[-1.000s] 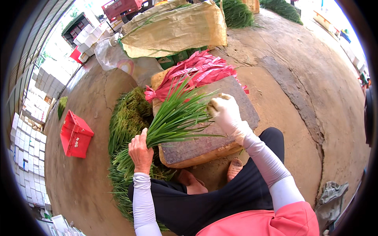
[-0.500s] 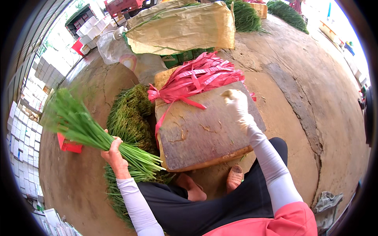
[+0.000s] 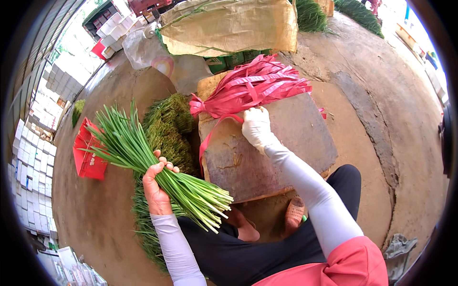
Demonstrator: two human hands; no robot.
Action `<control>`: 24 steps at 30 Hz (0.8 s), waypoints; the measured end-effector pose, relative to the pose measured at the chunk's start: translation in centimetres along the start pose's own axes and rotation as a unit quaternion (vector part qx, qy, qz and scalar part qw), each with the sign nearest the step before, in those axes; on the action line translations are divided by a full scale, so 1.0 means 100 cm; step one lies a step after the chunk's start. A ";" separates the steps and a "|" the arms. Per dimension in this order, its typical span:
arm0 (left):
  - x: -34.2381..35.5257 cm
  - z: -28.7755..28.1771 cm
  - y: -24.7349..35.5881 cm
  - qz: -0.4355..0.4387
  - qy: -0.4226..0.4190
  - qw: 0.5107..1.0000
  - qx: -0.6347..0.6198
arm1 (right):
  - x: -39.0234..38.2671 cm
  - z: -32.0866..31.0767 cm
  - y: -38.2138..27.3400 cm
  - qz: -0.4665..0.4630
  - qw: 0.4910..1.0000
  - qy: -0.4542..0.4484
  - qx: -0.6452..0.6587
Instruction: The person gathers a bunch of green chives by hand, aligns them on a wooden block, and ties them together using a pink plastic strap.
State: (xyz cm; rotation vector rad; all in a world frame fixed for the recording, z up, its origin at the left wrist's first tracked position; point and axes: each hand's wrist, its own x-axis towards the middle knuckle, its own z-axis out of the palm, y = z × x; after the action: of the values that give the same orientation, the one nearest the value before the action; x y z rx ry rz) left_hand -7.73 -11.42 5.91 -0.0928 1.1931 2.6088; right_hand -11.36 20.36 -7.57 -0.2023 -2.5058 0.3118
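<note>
My left hand (image 3: 157, 183) is bare and wrapped round a bunch of garlic chives (image 3: 143, 157). Its pale cut ends point down toward my lap, and the leafy tips fan out to the upper left. My right hand, in a whitish glove (image 3: 256, 126), is closed over the worn board top of a low block (image 3: 281, 157). Its fingers pinch a loose red plastic strip (image 3: 219, 125), whose end is hidden in them. A tied bundle of red plastic strips (image 3: 257, 86) lies across the far edge of the block.
More chives (image 3: 169, 138) are heaped on the floor left of the block. A red crate (image 3: 88, 152) stands beyond the left bunch. A tan sheet (image 3: 229, 28) covers green packages behind the block. White boxes (image 3: 33, 176) are stacked far left. My feet are at the block's near side.
My right hand has come down and left over the board and taken hold of the loose red strip. The left hand has brought the chives rightward, closer to the block.
</note>
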 end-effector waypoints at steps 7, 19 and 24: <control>0.002 0.002 -0.018 -0.078 -0.030 0.996 -0.018 | -0.066 -0.103 0.077 -0.132 0.990 0.034 0.023; 0.038 0.073 -0.084 -0.136 -0.153 0.978 0.039 | -0.101 -0.156 0.126 -0.066 0.995 0.039 -0.057; 0.030 0.077 -0.063 -0.121 -0.205 0.971 -0.016 | -0.123 -0.145 0.054 -0.062 0.992 -0.024 0.109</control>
State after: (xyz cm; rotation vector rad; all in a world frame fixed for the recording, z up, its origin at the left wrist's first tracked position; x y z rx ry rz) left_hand -8.51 -1.05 5.89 0.2665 0.9275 2.2856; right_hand 7.44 25.49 -4.32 0.0487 -2.4945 0.5399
